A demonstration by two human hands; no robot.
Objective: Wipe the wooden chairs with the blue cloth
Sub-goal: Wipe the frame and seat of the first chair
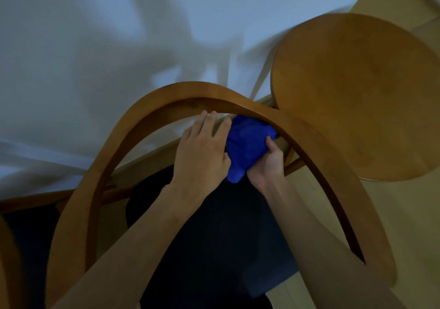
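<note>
While right hand point(266, 163) fingers curl round blue cloth point(247, 146) beneath chair back point(238, 101) | left hand point(202, 151) fingers straight, close together, beside cloth | step: wiping rail | next, likely: slide cloth along curve.

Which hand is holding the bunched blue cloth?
The right hand grips the bunched blue cloth under the curved wooden chair back; the left hand lies flat beside it.

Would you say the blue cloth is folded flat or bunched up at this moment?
Bunched up. The cloth shows as a crumpled wad with creases, gripped by the right hand under the curved chair back; no flat edges show.
</note>
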